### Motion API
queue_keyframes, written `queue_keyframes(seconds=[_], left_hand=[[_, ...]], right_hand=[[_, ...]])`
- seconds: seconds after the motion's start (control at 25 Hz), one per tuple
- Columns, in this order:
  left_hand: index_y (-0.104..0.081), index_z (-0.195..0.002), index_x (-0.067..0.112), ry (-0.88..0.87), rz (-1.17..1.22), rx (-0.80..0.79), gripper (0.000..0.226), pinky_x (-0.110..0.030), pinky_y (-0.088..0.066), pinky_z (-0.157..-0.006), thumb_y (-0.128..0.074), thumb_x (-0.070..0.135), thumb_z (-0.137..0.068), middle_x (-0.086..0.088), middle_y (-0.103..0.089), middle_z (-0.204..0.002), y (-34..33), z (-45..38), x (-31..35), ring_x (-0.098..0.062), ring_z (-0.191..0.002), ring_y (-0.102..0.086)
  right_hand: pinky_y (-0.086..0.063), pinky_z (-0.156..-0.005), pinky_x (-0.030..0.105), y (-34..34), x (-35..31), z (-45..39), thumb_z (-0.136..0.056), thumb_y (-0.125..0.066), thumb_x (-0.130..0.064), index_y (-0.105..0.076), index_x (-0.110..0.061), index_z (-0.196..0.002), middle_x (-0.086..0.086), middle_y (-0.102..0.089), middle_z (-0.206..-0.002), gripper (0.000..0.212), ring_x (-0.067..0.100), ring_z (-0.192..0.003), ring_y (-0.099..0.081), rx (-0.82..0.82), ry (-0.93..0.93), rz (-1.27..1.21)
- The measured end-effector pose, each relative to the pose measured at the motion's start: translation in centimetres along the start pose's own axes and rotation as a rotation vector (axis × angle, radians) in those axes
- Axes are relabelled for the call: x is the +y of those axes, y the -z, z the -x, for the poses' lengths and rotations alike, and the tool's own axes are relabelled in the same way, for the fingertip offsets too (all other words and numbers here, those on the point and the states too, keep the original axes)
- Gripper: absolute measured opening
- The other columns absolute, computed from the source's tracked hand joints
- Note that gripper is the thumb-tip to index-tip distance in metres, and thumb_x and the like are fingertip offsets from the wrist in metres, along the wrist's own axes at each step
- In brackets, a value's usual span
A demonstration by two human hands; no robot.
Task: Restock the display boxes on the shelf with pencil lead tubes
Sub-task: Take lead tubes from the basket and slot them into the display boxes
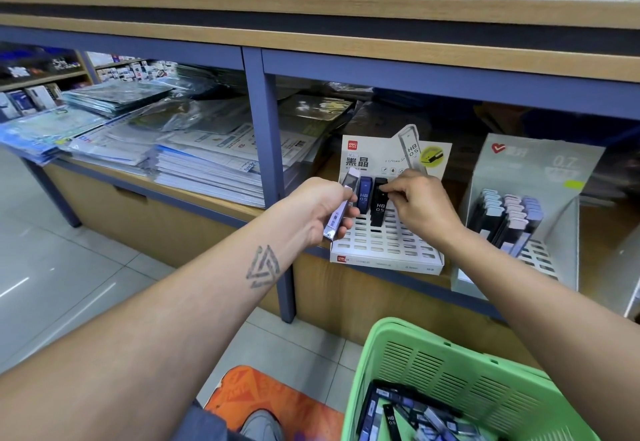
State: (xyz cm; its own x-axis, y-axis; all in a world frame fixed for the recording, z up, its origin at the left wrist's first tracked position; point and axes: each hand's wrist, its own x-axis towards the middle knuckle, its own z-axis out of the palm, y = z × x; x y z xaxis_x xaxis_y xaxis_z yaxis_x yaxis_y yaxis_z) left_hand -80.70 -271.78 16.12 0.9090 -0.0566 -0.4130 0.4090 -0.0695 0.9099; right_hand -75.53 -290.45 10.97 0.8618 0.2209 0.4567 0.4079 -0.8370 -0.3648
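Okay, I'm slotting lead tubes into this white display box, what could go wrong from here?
The right hand is pinching the black tube over the slotted tray; if it misses a slot it may tip against the blue tube. The left hand holds a pale tube loosely, so it could slip and drop to the floor.

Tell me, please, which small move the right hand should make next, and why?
Probably the right hand should press the black HB 0.5 lead tube down into its slot in the white slotted display box: its fingers pinch the tube top, and the tube seems to stand higher than the blue tube beside it.
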Motion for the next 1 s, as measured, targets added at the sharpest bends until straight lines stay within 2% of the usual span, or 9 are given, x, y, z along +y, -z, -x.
queue_keyframes(seconds=[0.12, 0.28, 0.36, 0.44, 0.52, 0.68, 0.8, 0.92, 1.0], left_hand=[[-0.055, -0.1, 0.011, -0.002, 0.007, -0.009, 0.018, -0.019, -0.039, -0.041, -0.04, 0.019, -0.107, -0.003, -0.055, -0.07, 0.0, 0.0, 0.0, -0.012, -0.052, -0.046], [-0.058, -0.104, 0.011, -0.035, 0.012, -0.036, 0.017, -0.021, -0.042, -0.043, -0.045, 0.021, -0.107, -0.005, -0.059, -0.072, 0.0, 0.1, -0.2, -0.014, -0.052, -0.049], [-0.062, -0.108, 0.009, -0.056, 0.009, -0.058, 0.017, -0.024, -0.045, -0.047, -0.049, 0.02, -0.106, -0.007, -0.062, -0.073, -0.1, 0.1, -0.2, -0.016, -0.052, -0.053], [-0.065, -0.113, 0.006, -0.084, 0.004, -0.099, 0.021, -0.027, -0.048, -0.05, -0.052, 0.02, -0.104, -0.008, -0.065, -0.074, -0.3, 0.2, -0.2, -0.017, -0.054, -0.056], [-0.066, -0.115, 0.005, -0.115, -0.01, -0.171, 0.022, -0.027, -0.049, -0.052, -0.055, 0.02, -0.104, -0.009, -0.067, -0.076, -0.9, 0.4, 0.0, -0.016, -0.056, -0.058], [-0.066, -0.118, 0.001, -0.173, -0.041, -0.311, 0.025, -0.028, -0.049, -0.055, -0.057, 0.019, -0.102, -0.013, -0.069, -0.083, -3.2, 1.3, 0.3, -0.018, -0.06, -0.059], [-0.064, -0.114, -0.002, -0.204, -0.067, -0.359, 0.021, -0.029, -0.053, -0.057, -0.057, 0.014, -0.102, -0.017, -0.07, -0.087, -6.1, 2.0, 0.9, -0.021, -0.066, -0.062], [-0.063, -0.097, 0.003, -0.227, -0.117, -0.363, 0.007, -0.045, -0.059, -0.08, -0.056, 0.005, -0.1, -0.022, -0.07, -0.093, -8.8, 2.4, 1.4, -0.029, -0.08, -0.069], [-0.065, -0.097, 0.004, -0.255, -0.273, -0.338, 0.006, -0.049, -0.06, -0.084, -0.059, 0.003, -0.098, -0.022, -0.071, -0.094, -10.4, 2.3, 1.5, -0.029, -0.083, -0.072]], right_hand=[[-0.051, -0.09, 0.037, 0.1, 0.0, 0.2, -0.097, -0.058, -0.006, -0.072, -0.015, -0.123, 0.003, -0.067, -0.115, 0.031, 0.025, -0.109, -0.061, -0.023, 0.001, 0.024], [-0.051, -0.094, 0.039, 0.8, -0.7, 0.5, -0.1, -0.054, -0.011, -0.066, -0.02, -0.132, 0.003, -0.066, -0.124, 0.035, 0.025, -0.115, -0.059, -0.061, -0.033, 0.045], [-0.054, -0.086, 0.033, 1.7, -1.4, 0.7, -0.1, -0.055, -0.012, -0.066, -0.018, -0.132, 0.003, -0.071, -0.113, 0.035, 0.019, -0.101, -0.065, -0.022, -0.106, -0.117], [-0.057, -0.069, 0.029, 3.4, -2.5, 0.8, -0.1, -0.056, -0.009, -0.068, -0.011, -0.125, 0.008, -0.074, -0.094, 0.028, 0.016, -0.077, -0.067, -0.022, -0.263, -0.496], [-0.056, -0.06, 0.026, 5.5, -3.2, 1.3, -0.1, -0.06, -0.009, -0.07, -0.006, -0.118, 0.014, -0.074, -0.089, 0.021, 0.018, -0.069, -0.068, -0.058, -0.345, -0.786], [-0.056, -0.06, 0.022, 9.2, -2.7, 3.0, -0.094, -0.069, -0.007, -0.073, -0.009, -0.097, 0.012, -0.075, -0.079, 0.006, 0.016, -0.066, -0.069, -0.045, -0.346, -0.884], [-0.056, -0.061, 0.019, 11.6, -1.1, 4.4, -0.092, -0.069, -0.004, -0.073, -0.003, -0.098, 0.014, -0.073, -0.078, 0.007, 0.016, -0.066, -0.068, 0.005, -0.422, -0.954], [-0.057, -0.061, 0.019, 13.7, 1.1, 5.6, -0.09, -0.071, -0.001, -0.071, 0.002, -0.101, 0.017, -0.073, -0.078, 0.011, 0.016, -0.066, -0.069, 0.094, -0.474, -0.971], [-0.058, -0.062, 0.021, 14.9, 2.6, 6.7, -0.087, -0.074, -0.002, -0.071, 0.002, -0.101, 0.018, -0.075, -0.079, 0.015, 0.018, -0.067, -0.071, 0.155, -0.507, -0.965]])
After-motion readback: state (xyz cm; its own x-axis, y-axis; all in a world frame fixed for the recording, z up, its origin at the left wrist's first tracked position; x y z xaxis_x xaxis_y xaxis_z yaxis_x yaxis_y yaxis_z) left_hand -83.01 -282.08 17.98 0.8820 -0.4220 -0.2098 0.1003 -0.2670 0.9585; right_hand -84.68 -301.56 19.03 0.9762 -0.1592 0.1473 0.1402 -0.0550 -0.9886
